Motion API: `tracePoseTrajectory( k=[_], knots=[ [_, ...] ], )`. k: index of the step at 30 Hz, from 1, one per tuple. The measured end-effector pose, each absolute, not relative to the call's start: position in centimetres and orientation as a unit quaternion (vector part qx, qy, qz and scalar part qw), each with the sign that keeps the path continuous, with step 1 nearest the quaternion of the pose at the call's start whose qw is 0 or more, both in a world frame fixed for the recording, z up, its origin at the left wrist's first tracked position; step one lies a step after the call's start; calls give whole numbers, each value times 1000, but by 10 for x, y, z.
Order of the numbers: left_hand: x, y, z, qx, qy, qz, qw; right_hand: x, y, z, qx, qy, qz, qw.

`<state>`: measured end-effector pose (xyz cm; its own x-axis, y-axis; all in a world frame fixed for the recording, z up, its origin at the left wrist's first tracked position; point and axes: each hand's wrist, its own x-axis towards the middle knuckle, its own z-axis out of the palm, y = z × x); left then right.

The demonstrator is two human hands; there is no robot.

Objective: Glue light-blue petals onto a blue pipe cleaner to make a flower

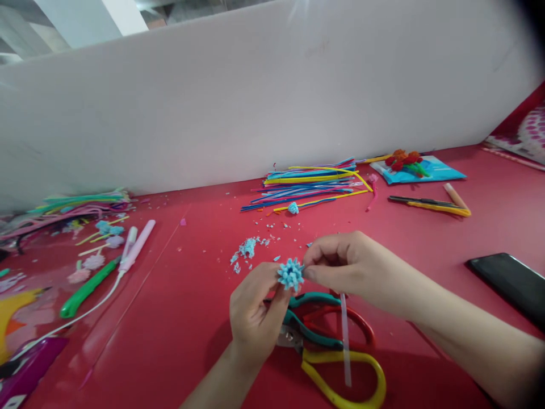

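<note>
Both hands meet above the red counter [179, 318]. My left hand [252, 318] pinches the blue pipe-cleaner flower [290, 274] steady, so my right hand [344, 267], fingers closed on its clear stem [344, 335], can work it.

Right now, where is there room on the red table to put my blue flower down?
Bare red table lies between the green cutter and your left hand, and between the pipe cleaners and the phone. Crowded: the far left, and the scissors under your hands.

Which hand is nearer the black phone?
Right. The right hand is between the blue pompom and the phone; the left hand is farther, beyond the pompom.
</note>
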<state>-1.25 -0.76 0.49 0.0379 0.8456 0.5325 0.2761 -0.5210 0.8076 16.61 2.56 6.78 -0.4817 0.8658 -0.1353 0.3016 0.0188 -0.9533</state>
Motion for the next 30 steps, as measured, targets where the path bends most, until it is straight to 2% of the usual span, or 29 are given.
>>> tracePoseTrajectory(
  k=[5,15,18,20,22,24,27,30],
  knots=[
    [-13,-7,4,693,411,547,227,165,25,67,-443,-657,551,260],
    [-11,-10,1,656,431,557,271,164,24,62,-441,-660,543,275],
    [-5,-11,6,610,446,580,303,163,24,64,-438,-667,535,276],
    [0,-11,9,560,468,575,370,164,26,69,-441,-683,515,272],
    [3,-9,12,508,466,576,440,171,31,74,-463,-720,447,259],
    [5,-6,13,462,456,567,507,183,35,73,-507,-772,313,221],
    [5,-1,13,399,441,552,584,208,38,56,-576,-805,91,107],
    [3,3,14,347,428,542,634,228,31,26,-564,-825,15,18]
  ],
)
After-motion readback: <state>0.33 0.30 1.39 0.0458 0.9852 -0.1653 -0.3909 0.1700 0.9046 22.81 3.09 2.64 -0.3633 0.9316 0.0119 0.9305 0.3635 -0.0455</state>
